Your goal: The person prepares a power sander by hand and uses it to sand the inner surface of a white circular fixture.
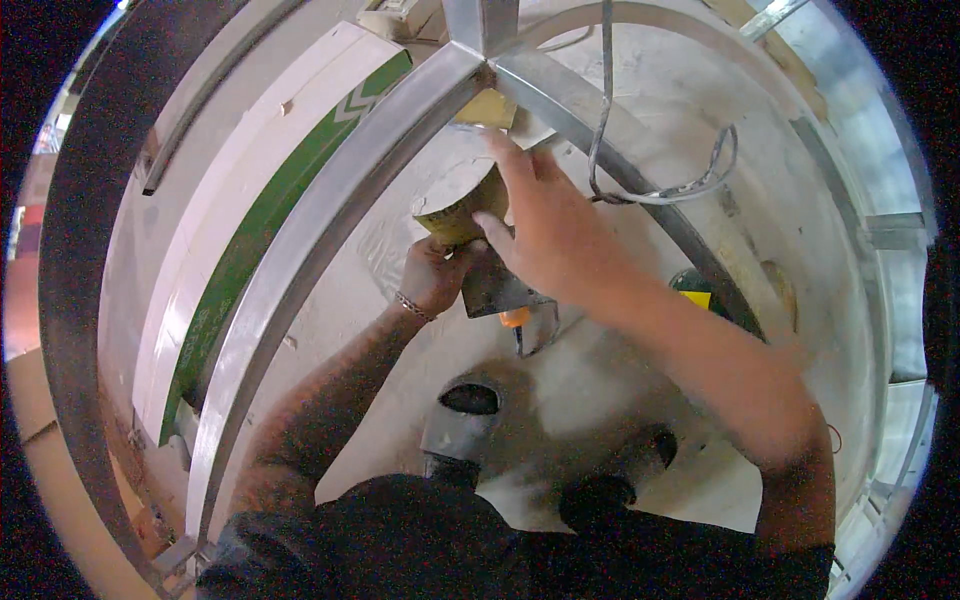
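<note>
Yellowish curved sheet (450,222) between the two hands (435,275) (555,225)

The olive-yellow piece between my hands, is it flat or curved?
The olive-yellow piece is curved: its upper edge bows. Your left hand holds it from below; your right hand is at its right end.

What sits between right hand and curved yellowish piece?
Nothing visible. The right hand is right at the curved yellowish piece, though contact is unclear; the left hand grips its lower edge. The metal frame bars stand either side, not between.
</note>
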### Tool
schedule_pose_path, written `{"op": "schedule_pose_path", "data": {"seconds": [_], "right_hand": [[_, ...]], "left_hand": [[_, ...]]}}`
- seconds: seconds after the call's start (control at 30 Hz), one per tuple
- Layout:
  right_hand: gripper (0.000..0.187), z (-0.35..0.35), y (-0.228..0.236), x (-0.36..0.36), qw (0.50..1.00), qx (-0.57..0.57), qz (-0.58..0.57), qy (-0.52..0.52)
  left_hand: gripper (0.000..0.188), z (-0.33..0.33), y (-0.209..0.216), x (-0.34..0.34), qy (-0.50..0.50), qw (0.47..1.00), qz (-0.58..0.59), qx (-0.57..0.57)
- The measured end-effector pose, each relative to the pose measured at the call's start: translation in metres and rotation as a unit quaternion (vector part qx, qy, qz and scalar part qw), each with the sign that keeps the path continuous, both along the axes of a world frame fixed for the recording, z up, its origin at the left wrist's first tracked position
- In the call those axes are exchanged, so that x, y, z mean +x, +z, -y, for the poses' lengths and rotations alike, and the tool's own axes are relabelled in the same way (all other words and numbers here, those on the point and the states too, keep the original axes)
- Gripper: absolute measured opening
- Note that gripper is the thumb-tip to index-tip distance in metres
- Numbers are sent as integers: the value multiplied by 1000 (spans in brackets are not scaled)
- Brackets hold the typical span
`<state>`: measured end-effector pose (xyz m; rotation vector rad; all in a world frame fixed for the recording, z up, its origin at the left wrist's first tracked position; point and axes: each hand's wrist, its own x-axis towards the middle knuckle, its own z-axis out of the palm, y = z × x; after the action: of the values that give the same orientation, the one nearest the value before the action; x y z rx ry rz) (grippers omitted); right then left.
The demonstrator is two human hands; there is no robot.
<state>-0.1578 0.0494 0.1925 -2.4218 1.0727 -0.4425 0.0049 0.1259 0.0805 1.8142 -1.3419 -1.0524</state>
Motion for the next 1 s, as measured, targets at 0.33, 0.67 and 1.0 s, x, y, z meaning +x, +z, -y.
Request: {"op": "schedule_pose_path", "data": {"seconds": [0.33,0.67,1.0], "right_hand": [[59,21,-66,-16,971,200,83,-102],[30,22,-80,-15,971,173,98,-132],[35,37,-111,-37,966,185,141,-113]], "left_hand": [[22,5,-28,-1,34,979,-197,-49],[27,17,-16,23,37,998,-19,-41],[29,25,-10,25,5,994,-105,26]]}}
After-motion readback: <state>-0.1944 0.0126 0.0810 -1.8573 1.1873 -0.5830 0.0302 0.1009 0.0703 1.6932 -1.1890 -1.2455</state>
